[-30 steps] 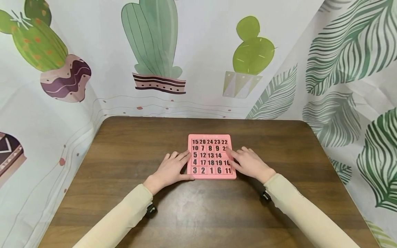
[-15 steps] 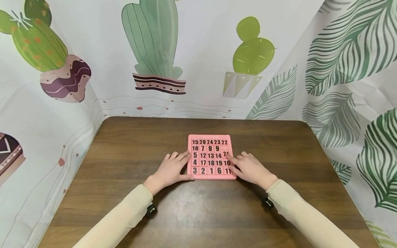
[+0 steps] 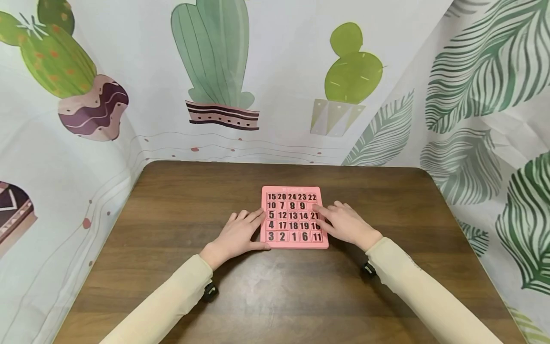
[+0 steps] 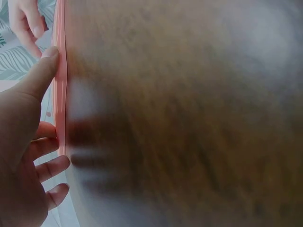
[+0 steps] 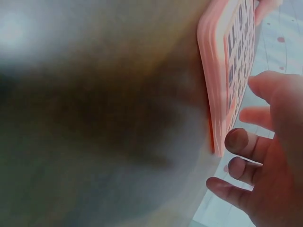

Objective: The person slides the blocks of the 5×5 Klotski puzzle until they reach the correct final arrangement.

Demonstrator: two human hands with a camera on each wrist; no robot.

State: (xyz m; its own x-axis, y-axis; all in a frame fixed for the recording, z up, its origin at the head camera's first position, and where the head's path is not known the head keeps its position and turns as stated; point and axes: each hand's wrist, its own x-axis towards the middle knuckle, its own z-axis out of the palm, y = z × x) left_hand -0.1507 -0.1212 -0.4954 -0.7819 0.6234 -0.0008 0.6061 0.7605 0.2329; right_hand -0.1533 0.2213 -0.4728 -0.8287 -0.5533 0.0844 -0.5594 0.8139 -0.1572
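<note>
A pink sliding number puzzle (image 3: pixel 296 245) with black-numbered tiles lies flat on the table. My left hand (image 3: pixel 235 235) rests against its left side, fingers extended, thumb at the near left corner. In the left wrist view the thumb (image 4: pixel 43 71) touches the puzzle's edge (image 4: pixel 60 99). From the right, my right hand (image 3: pixel 347 224) reaches over the puzzle; its index fingertip is at the gap in the second row, above the 21 tile (image 3: pixel 314 216). The thumb lies over the right column, partly covering the 16. In the right wrist view the other fingers (image 5: pixel 244 142) are loosely bent beside the puzzle.
The brown wooden table (image 3: pixel 275 296) extends around the puzzle. Behind and beside it hangs a white cloth (image 3: pixel 283 119) printed with cacti and leaves. A small black device (image 3: pixel 209 290) sits at the left wrist, another black device (image 3: pixel 368 270) at the right.
The 21 tile has slid down from the second row to the third, so the gap is now above it. My right index finger followed it down, then moved back up. The left hand stays put.
</note>
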